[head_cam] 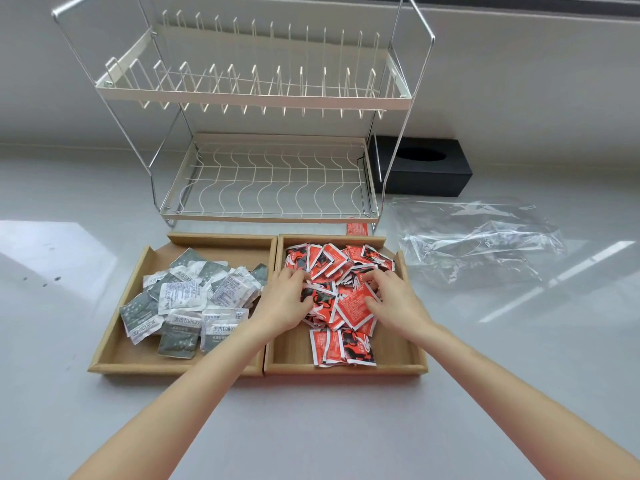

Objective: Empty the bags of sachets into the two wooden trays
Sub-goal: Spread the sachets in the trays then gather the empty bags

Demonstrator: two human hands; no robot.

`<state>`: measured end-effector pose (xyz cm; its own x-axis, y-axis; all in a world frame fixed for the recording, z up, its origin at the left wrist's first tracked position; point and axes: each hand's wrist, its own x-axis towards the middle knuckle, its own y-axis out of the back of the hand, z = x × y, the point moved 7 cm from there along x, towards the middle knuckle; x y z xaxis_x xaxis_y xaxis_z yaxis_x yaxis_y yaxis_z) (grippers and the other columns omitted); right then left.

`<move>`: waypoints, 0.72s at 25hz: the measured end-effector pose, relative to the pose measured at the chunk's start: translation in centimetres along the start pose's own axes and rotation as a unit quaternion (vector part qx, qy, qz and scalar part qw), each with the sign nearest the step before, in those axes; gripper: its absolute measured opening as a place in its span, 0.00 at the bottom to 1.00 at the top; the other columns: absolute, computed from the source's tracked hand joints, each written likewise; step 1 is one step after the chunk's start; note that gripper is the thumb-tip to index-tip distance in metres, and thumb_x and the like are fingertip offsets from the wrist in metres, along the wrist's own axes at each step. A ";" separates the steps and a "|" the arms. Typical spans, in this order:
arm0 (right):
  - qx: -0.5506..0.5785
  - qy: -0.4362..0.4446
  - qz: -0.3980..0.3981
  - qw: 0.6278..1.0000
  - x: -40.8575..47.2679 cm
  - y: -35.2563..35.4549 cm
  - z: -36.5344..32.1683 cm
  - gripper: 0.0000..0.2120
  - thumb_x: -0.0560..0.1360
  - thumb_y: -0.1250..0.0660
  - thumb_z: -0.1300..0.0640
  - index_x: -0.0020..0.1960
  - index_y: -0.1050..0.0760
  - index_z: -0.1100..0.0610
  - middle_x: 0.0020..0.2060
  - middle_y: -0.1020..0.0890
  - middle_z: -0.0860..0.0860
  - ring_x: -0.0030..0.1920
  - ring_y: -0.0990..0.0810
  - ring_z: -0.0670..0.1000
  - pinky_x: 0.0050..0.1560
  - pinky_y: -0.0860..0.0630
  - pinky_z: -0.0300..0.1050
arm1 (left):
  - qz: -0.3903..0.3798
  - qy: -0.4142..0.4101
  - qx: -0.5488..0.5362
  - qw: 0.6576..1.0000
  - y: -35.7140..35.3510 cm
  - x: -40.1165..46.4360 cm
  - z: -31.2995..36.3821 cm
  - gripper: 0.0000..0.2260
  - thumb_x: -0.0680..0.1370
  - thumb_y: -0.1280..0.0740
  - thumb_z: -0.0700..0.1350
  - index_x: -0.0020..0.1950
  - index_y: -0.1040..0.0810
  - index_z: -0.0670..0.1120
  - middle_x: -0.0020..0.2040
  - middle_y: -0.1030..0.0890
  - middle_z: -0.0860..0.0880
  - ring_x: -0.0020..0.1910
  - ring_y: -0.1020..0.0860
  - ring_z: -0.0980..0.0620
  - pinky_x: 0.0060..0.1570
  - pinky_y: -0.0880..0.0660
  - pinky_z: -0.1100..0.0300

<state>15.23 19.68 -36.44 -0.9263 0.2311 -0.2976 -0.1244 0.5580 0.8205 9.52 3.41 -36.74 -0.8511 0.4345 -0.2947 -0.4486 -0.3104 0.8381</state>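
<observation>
Two wooden trays stand side by side on the white counter. The left tray (114, 355) holds a heap of grey and white sachets (188, 299). The right tray (398, 355) holds a pile of red sachets (341, 268). Both hands lie on the red pile: my left hand (284, 303) rests on its left side, my right hand (394, 299) on its right side, fingers spread and lightly bent over the sachets. One red sachet (356, 228) lies outside, behind the right tray. An empty clear plastic bag (481, 240) lies to the right.
A two-tier white wire dish rack (266, 181) stands directly behind the trays. A black tissue box (422, 171) sits behind the rack's right side, near the wall. Bare counter stretches to the left and in front of the trays.
</observation>
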 end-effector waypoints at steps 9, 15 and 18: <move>-0.046 0.087 0.048 0.994 3.7 3.4 -2.2 0.20 0.77 0.44 0.61 0.69 0.36 0.57 0.67 0.30 0.54 0.67 0.33 0.55 0.66 0.34 0.50 | 0.060 -0.039 0.050 0.996 3.8 3.5 1.0 0.22 0.78 0.44 0.47 0.72 0.41 0.44 0.72 0.36 0.45 0.72 0.41 0.45 0.69 0.42 0.51; -0.090 0.090 0.040 0.991 7.1 3.3 -2.5 0.18 0.78 0.47 0.60 0.68 0.34 0.59 0.65 0.27 0.55 0.65 0.29 0.54 0.65 0.33 0.49 | 0.053 -0.051 0.084 0.994 3.5 6.3 1.6 0.22 0.79 0.48 0.45 0.73 0.42 0.44 0.74 0.38 0.46 0.74 0.43 0.47 0.72 0.49 0.53; -0.086 0.074 0.039 0.993 8.3 3.1 -2.4 0.18 0.80 0.49 0.58 0.67 0.33 0.60 0.64 0.26 0.56 0.63 0.27 0.57 0.64 0.31 0.51 | 0.041 -0.049 0.087 0.994 3.1 7.0 1.5 0.21 0.79 0.48 0.46 0.72 0.41 0.45 0.73 0.35 0.47 0.72 0.40 0.47 0.72 0.48 0.52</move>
<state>6.33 21.42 -35.19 -0.9759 0.1415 -0.1662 -0.0983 0.3949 0.9134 2.57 6.75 -35.54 -0.8487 0.4963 -0.1827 -0.3174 -0.2017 0.9266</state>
